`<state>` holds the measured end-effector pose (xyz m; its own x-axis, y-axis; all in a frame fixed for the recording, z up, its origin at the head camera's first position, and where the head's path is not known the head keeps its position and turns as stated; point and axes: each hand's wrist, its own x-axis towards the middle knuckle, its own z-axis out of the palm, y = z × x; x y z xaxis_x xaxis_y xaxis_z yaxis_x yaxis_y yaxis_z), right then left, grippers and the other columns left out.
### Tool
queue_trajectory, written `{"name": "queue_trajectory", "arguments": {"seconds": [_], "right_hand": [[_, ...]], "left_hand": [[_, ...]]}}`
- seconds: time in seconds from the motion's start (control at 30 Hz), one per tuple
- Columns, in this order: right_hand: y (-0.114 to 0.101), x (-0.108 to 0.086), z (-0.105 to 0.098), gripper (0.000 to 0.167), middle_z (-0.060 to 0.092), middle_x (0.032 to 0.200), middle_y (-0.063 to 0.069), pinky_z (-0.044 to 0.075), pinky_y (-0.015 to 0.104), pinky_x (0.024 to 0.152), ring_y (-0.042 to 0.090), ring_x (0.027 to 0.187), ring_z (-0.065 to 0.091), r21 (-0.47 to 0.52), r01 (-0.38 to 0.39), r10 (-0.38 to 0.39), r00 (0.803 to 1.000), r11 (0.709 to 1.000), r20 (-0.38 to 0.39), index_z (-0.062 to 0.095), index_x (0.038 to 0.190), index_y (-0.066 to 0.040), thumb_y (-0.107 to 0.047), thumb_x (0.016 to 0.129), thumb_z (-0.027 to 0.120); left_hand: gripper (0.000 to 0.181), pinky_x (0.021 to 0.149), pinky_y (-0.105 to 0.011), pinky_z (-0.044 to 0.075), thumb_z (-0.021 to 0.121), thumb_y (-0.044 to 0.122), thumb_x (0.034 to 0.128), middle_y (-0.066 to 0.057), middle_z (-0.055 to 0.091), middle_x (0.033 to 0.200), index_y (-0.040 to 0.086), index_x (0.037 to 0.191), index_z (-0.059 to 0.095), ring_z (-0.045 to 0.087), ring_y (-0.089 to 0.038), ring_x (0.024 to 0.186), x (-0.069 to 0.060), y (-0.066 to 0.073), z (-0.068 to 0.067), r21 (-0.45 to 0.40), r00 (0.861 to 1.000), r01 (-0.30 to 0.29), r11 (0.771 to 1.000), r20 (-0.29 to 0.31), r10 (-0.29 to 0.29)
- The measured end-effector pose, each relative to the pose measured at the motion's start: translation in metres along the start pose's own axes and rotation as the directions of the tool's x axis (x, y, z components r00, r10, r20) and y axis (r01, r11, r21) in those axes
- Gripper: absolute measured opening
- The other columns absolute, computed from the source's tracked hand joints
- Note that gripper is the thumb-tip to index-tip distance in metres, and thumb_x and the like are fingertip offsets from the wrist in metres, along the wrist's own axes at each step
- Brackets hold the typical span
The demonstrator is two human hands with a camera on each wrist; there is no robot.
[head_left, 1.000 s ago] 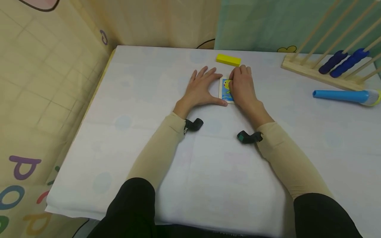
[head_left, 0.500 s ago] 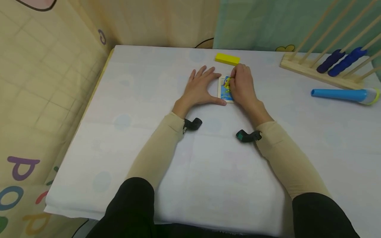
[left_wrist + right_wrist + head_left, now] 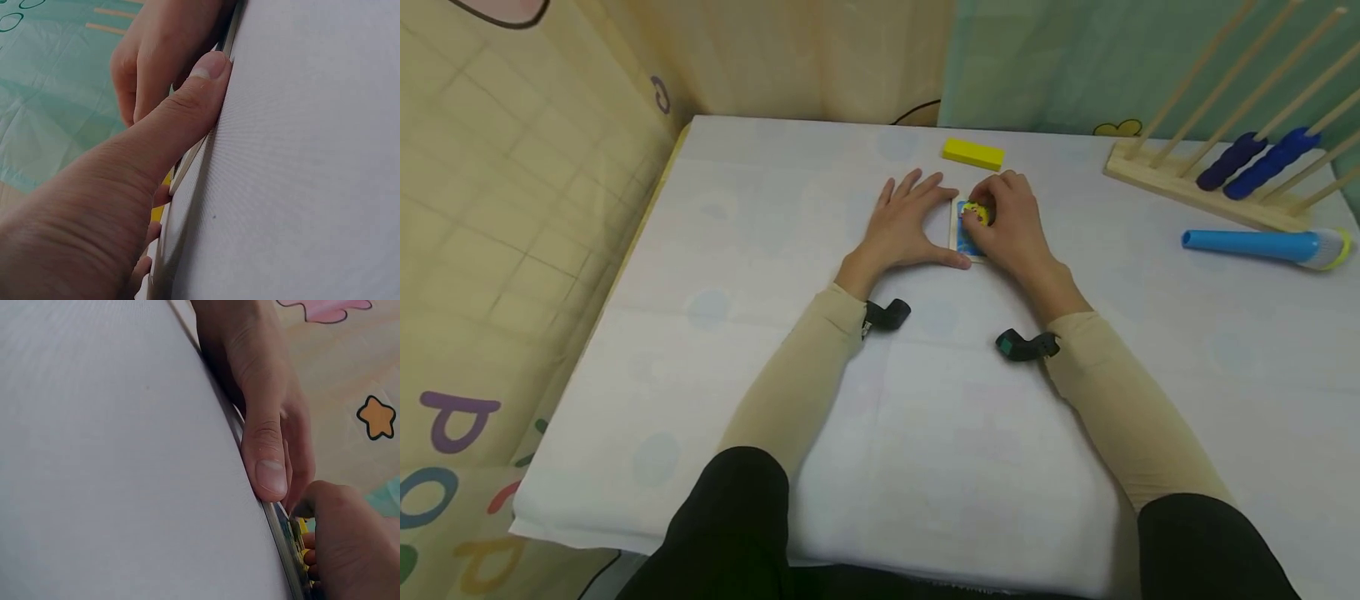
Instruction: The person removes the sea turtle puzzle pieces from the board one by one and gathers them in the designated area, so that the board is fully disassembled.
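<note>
Showing a person's 2 bare hands at a white-covered table (image 3: 925,433); between them, slightly toward 2 o'clock from the middle of the head view, lies a small blue picture board (image 3: 966,244), flat on the cloth. The left hand (image 3: 904,223) is at its 9 o'clock side, spread wide and gripping nothing, its thumb touching the board's 7 o'clock corner and its forefinger near 11 o'clock; the right hand (image 3: 1011,218), at 3 o'clock, appears to pinch a small yellow piece (image 3: 976,211) over the picture, the gap between thumb and fingers nearly closed.

The work looks under way; the board is braced, but the piece is not yet released, and the fingers hide whether it is seated; handling it seems left to finish. A yellow block (image 3: 973,154) at 12 o'clock and a blue microphone-shaped toy (image 3: 1262,247), well apart at 3 o'clock, are untouched.
</note>
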<state>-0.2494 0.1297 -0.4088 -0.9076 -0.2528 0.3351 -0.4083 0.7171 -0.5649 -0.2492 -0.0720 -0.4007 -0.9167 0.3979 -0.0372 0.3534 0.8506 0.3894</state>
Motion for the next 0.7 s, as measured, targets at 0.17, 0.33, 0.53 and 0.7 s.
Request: {"name": "queue_trajectory", "arguments": {"seconds": [0.17, 0.33, 0.53, 0.7], "right_hand": [[-0.001, 0.0, -0.004, 0.041, 0.054, 0.109, 0.02, 0.037, 0.045, 0.09, 0.036, 0.105, 0.046, -0.021, 0.006, -0.006, 0.999, 1.0, 0.032, 0.064, 0.109, 0.003, -0.034, 0.095, 0.075], [0.0, 0.0, -0.013, 0.039, 0.058, 0.111, 0.02, 0.04, 0.047, 0.097, 0.036, 0.109, 0.05, -0.01, -0.009, 0.01, 0.995, 1.0, 0.103, 0.065, 0.117, 0.003, -0.027, 0.096, 0.078], [0.0, -0.001, -0.026, 0.039, 0.06, 0.108, 0.019, 0.04, 0.046, 0.096, 0.034, 0.102, 0.054, -0.004, -0.037, 0.037, 0.979, 0.999, 0.202, 0.067, 0.127, -0.001, -0.024, 0.098, 0.077], [-0.003, -0.002, -0.032, 0.039, 0.058, 0.105, 0.018, 0.04, 0.037, 0.085, 0.03, 0.095, 0.053, 0.009, -0.07, 0.066, 0.971, 0.998, 0.228, 0.069, 0.127, -0.001, -0.023, 0.096, 0.08]], "left_hand": [[0.112, 0.133, -0.047, -0.009, 0.076, 0.086, 0.07, 0.008, 0.018, 0.177, 0.034, 0.162, 0.04, 0.0, -0.02, 0.166, 0.0, 0.001, -0.002, 0.001, 1.0, -0.008, 1.0, -0.001, 0.008], [0.111, 0.133, -0.048, -0.007, 0.077, 0.085, 0.07, 0.006, 0.019, 0.177, 0.034, 0.162, 0.04, 0.001, -0.021, 0.166, 0.0, 0.001, -0.003, 0.008, 1.0, -0.008, 1.0, 0.0, 0.008], [0.11, 0.133, -0.048, -0.007, 0.077, 0.085, 0.0698, 0.006, 0.019, 0.177, 0.035, 0.161, 0.041, 0.002, -0.021, 0.166, -0.001, 0.001, -0.002, 0.003, 1.0, -0.008, 1.0, 0.004, 0.008], [0.111, 0.133, -0.048, -0.007, 0.076, 0.085, 0.0708, 0.006, 0.018, 0.177, 0.034, 0.162, 0.04, 0.001, -0.021, 0.166, -0.001, 0.0, -0.002, -0.002, 1.0, -0.003, 1.0, 0.01, 0.003]]}}
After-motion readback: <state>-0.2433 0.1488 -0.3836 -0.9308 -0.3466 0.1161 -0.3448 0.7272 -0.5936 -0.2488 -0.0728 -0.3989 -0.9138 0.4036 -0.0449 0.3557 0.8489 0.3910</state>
